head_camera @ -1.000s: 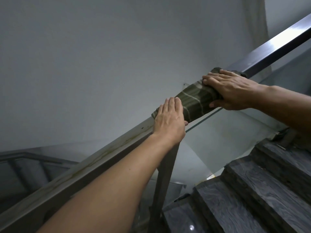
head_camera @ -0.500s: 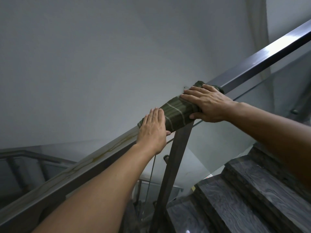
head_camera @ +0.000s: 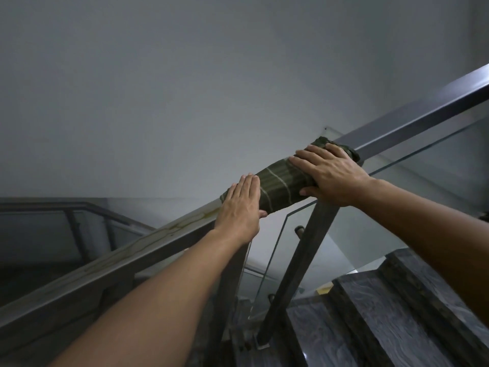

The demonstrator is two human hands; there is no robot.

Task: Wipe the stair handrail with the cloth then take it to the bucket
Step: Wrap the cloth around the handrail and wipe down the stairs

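Observation:
A dark green cloth (head_camera: 280,185) with pale stripes is wrapped over the sloping metal handrail (head_camera: 412,115). My right hand (head_camera: 330,176) presses on the cloth's upper end, fingers over the top and thumb underneath. My left hand (head_camera: 242,207) lies flat on the cloth's lower end, fingers together, thumb under the rail. Below the cloth the rail (head_camera: 111,263) shows yellowish streaks and stains. No bucket is in view.
A glass panel (head_camera: 412,207) hangs under the rail, held by a metal post (head_camera: 299,263). Dark stone stair treads (head_camera: 370,321) rise at the lower right. A grey wall (head_camera: 185,88) fills the background. A lower flight's railing (head_camera: 79,207) shows at the left.
Both hands slid the cloth down the handrail past the metal post. In the last half second they have stayed near the post's top while the view shifted.

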